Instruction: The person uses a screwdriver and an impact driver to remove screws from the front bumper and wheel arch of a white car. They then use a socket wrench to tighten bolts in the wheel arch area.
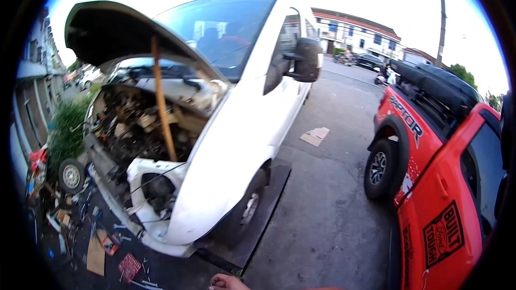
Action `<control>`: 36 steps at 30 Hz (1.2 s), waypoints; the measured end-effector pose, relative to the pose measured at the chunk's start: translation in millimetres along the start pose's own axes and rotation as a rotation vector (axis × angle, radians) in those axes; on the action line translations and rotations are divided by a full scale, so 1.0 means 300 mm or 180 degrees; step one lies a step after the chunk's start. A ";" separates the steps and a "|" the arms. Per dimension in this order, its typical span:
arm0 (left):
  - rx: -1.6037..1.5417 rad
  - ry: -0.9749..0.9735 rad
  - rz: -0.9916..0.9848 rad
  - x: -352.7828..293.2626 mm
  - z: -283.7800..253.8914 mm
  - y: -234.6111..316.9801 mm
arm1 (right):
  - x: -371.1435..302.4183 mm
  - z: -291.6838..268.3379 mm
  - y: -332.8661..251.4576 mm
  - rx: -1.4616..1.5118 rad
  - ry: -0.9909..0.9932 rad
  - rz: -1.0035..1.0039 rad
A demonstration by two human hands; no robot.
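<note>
Van (231,174), white, stands mid-view with its bonnet (121,27) raised on 1 wooden prop (162,104). Its engine bay (121,118) lies exposed, and a white panel (138,185) rings the open headlamp hole at the front corner. The near front wheel (250,208) rests over a dark slab (271,204).

At the lower edge, just in front of the van's front corner and apart from it, shows the right hand (227,282). Its fingers are bent, but the frame cuts it off, so I cannot tell whether it grasps anything.

To its left, on the ground, lie a red case (129,266), a cardboard piece (96,256) and scattered tools. Farther left, a loose wheel (71,176) stands tilted near a bush (70,126). To the van's right are a 2nd cardboard piece (315,136), flat on the pavement, and a red pickup (438,185).
</note>
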State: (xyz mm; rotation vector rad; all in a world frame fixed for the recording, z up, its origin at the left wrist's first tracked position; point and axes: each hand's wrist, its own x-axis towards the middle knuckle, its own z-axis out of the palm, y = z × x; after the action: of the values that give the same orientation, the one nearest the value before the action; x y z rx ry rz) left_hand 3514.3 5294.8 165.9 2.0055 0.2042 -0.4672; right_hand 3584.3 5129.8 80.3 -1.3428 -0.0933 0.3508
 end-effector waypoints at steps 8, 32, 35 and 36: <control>0.0190 -0.1282 0.0857 0.222 1.049 0.429 | -0.553 -1.136 -0.236 0.0802 0.0611 -0.0155; 0.1992 -0.2785 0.1775 2.239 3.928 2.956 | -0.341 -4.776 -1.005 -0.3510 0.2554 0.0178; 0.0615 -0.4204 0.1166 2.586 4.265 3.480 | -0.354 -5.259 -1.387 -0.2613 0.3221 0.0183; -0.0145 -0.4404 0.0804 2.675 4.417 3.604 | -0.384 -5.417 -1.324 -0.1263 0.3686 -0.0019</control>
State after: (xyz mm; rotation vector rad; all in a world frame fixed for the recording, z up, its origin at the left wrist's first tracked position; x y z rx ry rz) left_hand 4298.5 3576.2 187.9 1.2449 -0.8598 -1.5027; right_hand 3985.2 3501.8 103.0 -1.7542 0.8336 -0.5095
